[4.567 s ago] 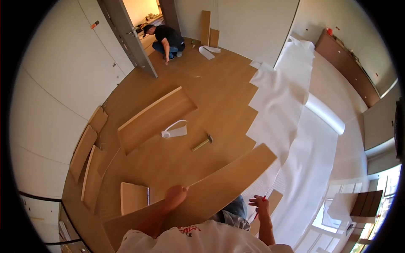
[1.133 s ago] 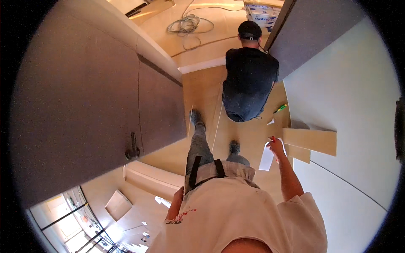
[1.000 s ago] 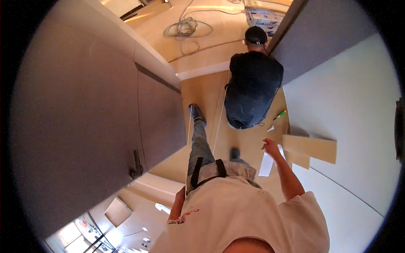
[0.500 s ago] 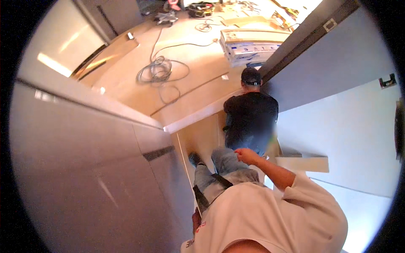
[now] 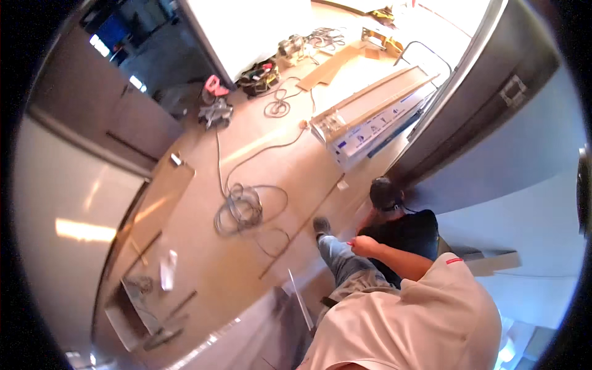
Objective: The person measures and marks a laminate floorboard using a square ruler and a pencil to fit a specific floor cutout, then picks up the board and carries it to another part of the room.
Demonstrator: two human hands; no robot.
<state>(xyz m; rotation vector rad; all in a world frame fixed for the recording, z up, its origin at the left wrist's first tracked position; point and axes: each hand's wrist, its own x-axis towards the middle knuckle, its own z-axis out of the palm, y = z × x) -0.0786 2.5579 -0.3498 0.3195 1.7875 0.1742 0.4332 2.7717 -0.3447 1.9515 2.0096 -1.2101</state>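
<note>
My right hand (image 5: 365, 246) is raised in front of my chest with its fingers curled; a tiny red tip shows at its left edge, too small to identify. My right leg in jeans and a grey shoe (image 5: 321, 226) steps forward over the wooden floor. My left hand is out of sight. Just beyond my right hand a person in a black shirt and dark cap (image 5: 401, 225) crouches low against the grey wall.
A coiled grey cable (image 5: 243, 209) and a long thin strip (image 5: 302, 228) lie on the floor ahead. Long flat boxes of planks (image 5: 376, 117) sit by the dark door frame (image 5: 481, 105). Tool bags (image 5: 259, 71) stand farther back. A pale board (image 5: 493, 264) lies at right.
The view has swung up from the crouching person to the room beyond. I have stepped forward, and my right hand has come in toward my chest with its fingers curled.
</note>
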